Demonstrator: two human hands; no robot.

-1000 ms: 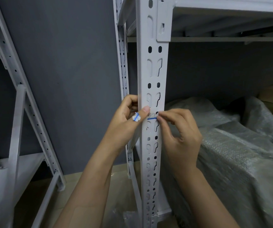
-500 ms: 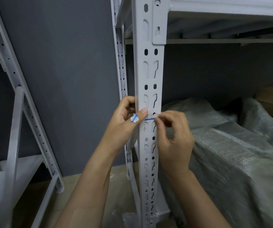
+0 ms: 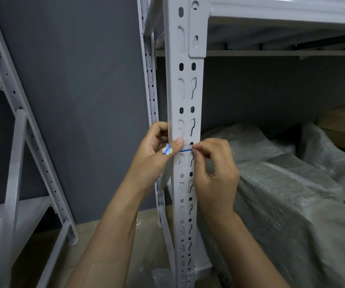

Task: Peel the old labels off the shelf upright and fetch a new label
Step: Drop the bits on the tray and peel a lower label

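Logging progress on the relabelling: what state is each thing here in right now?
left hand: grips the shelf upright, thumb on its face.
right hand: pinches the old label's right end.
old label: stuck across the upright, not yet off.
label scrap: peeled off, clinging to the left thumb.
bundle: wrapped in plastic.

This was a storeroom or small warehouse, fitted out for keeping goods rather than showing them. A white steel shelf upright (image 3: 185,96), punched along its length with rows of keyhole slots and round holes, carried a plain metal shelf deck (image 3: 281,19) overhead. A second rack (image 3: 19,129) of the same slotted make stood to the left, braced with diagonal struts. Behind both ran a bare dark grey wall (image 3: 80,80). On the lower level lay bulky bundles (image 3: 292,194) wrapped in bubble wrap and clear film, with a brown cardboard box (image 3: 344,125) behind them. The floor (image 3: 49,252) was plain and beige.
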